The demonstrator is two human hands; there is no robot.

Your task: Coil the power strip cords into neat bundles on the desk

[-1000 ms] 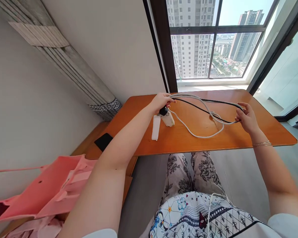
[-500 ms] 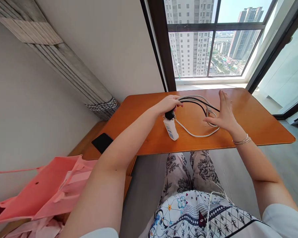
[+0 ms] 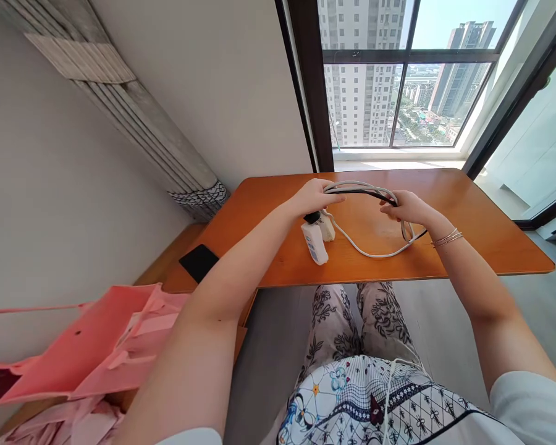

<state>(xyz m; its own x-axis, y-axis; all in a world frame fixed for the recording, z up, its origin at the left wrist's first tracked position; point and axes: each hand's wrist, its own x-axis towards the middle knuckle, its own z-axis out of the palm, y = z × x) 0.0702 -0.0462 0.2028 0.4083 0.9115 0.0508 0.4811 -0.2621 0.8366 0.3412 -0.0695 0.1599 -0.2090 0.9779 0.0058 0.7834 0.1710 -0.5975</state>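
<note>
Over the tabletop, my left hand (image 3: 314, 196) is closed around one end of a bundle of white and black cables (image 3: 359, 188). The cables arch across to my right hand (image 3: 408, 207), whose fingers are closed around the other end. A white plug-like block (image 3: 315, 243) with printing on its side hangs or rests below my left hand, joined to a black piece (image 3: 312, 217). Beside it is a second pale block (image 3: 327, 227). One white cable (image 3: 375, 255) loops down near the tabletop between the hands. Cable ends dangle below my right hand.
The orange-brown wooden table (image 3: 472, 228) stands before a window (image 3: 398, 93). At left, a black flat object (image 3: 199, 263) lies on a lower wooden surface, near a pink bag (image 3: 97, 346). A grey curtain (image 3: 152, 142) hangs by the wall.
My right hand was spread beside the cables; now its fingers are closed around them. The cables are gathered into a tighter arch. The pale second block has come into view.
</note>
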